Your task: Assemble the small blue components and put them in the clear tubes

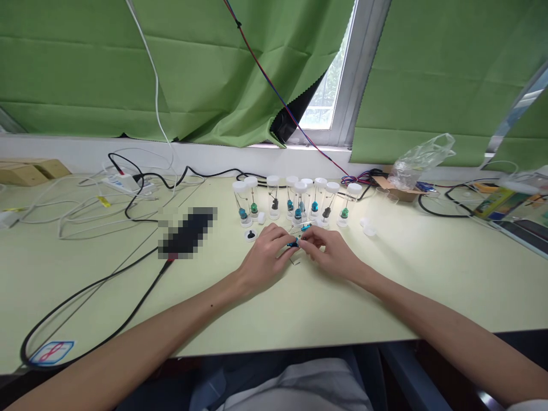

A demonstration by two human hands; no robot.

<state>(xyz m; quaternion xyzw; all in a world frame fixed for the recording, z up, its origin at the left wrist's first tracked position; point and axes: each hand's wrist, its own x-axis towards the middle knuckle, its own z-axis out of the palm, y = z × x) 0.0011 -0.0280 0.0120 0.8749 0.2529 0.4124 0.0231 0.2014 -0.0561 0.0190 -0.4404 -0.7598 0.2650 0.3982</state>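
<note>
My left hand and my right hand meet over the pale green table, fingers pinched together on a small blue part. Just below them lies a thin pin-like piece. Behind my hands stands a row of several clear vials with white caps, each holding a small blue, green or black piece on a wire. A black piece on a white cap lies left of my left hand. Another blue part lies beyond my fingers.
A blurred-out black device with a black cable lies left. White cables and a power strip fill the back left. Loose white caps, a plastic bag on a box and a coloured carton sit right.
</note>
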